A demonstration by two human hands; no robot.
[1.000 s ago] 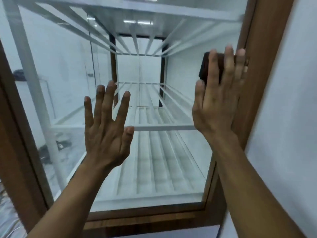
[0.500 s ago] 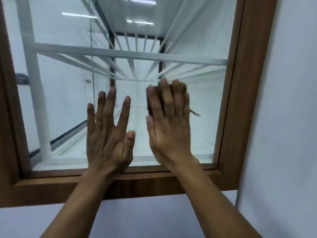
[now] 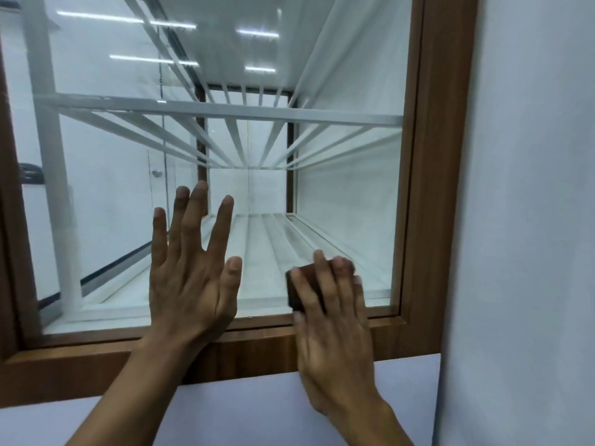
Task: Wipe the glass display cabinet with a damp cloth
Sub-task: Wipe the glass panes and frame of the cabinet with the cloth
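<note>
The glass pane (image 3: pixel 338 194) of the display cabinet fills the view, set in a brown wooden frame (image 3: pixel 428 175). My left hand (image 3: pixel 190 272) lies flat on the lower middle of the glass with fingers spread and nothing in it. My right hand (image 3: pixel 331 313) presses a small dark brown cloth (image 3: pixel 297 286) against the glass at its lower right, just above the bottom frame rail. Most of the cloth is hidden under my fingers.
White slatted shelves (image 3: pixel 225 111) run back inside the cabinet. A white wall (image 3: pixel 531 220) stands close on the right, and a white panel (image 3: pixel 244 413) sits below the frame. The left frame post (image 3: pixel 9 252) borders the pane.
My right hand has slid the cloth from the top right of the glass across the middle and down to the lower right. My left hand has stayed flat on the glass.
</note>
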